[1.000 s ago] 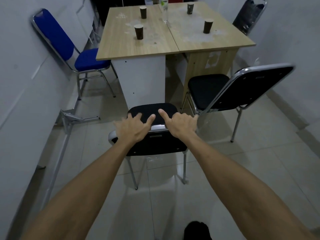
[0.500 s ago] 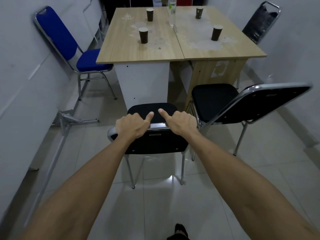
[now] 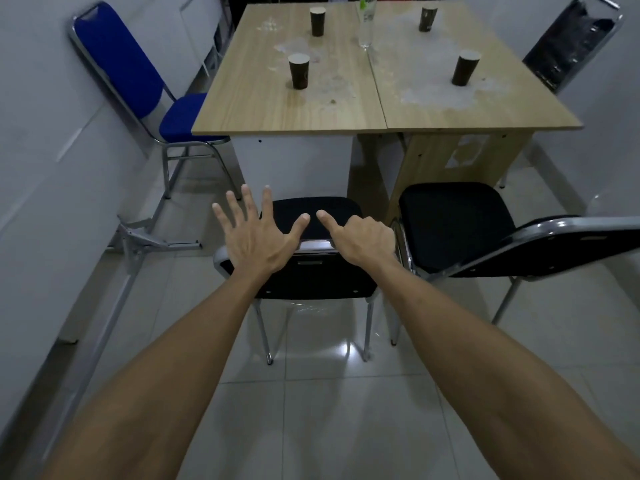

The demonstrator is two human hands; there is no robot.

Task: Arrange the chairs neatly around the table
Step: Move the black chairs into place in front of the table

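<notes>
A black chair (image 3: 315, 278) with a chrome frame stands in front of me, its seat facing the near end of the wooden table (image 3: 339, 95). My left hand (image 3: 254, 233) is lifted over the left part of its backrest with the fingers spread, holding nothing. My right hand (image 3: 363, 239) still curls over the top rail of that backrest, thumb pointing left. A second black chair (image 3: 453, 220) stands to the right, turned at an angle. A blue chair (image 3: 145, 84) sits by the left wall, and another black chair (image 3: 571, 39) stands at the far right.
Several dark paper cups (image 3: 299, 71) and a clear bottle (image 3: 367, 22) stand on the table. A folded metal frame (image 3: 145, 233) leans along the left wall near the floor. Walls run close on both sides; pale floor tiles (image 3: 311, 410) lie behind the chair.
The chair and I have moved closer to the table. My left hand has let go of the backrest and spread open, while my right hand keeps its grip.
</notes>
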